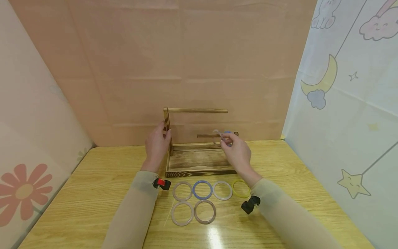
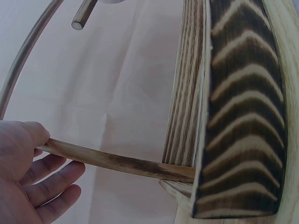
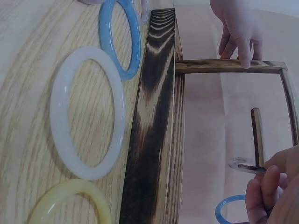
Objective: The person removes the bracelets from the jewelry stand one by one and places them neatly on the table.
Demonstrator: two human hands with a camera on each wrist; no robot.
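A wooden rack stands on the table, with a left upright post (image 2: 112, 159), an upper rod (image 1: 199, 110) and a shorter lower rod (image 1: 205, 136). My left hand (image 1: 156, 145) holds the left post between thumb and fingers. At the lower rod, my right hand (image 1: 238, 152) pinches a clear, pale bangle (image 3: 240, 164); the rod's free end sticks out past it, and the bangle appears to be around the rod. Farther along that rod, behind my right fingers, a blue bangle (image 3: 223, 210) is partly hidden.
In front of the rack's tray (image 1: 199, 173) lie a pinkish bangle (image 1: 182, 182), a blue one (image 1: 202, 199), a white one (image 1: 222, 199), a yellow one (image 1: 240, 196), a pale one (image 1: 182, 224) and a brownish one (image 1: 205, 223). Fabric walls surround the table (image 1: 99, 193).
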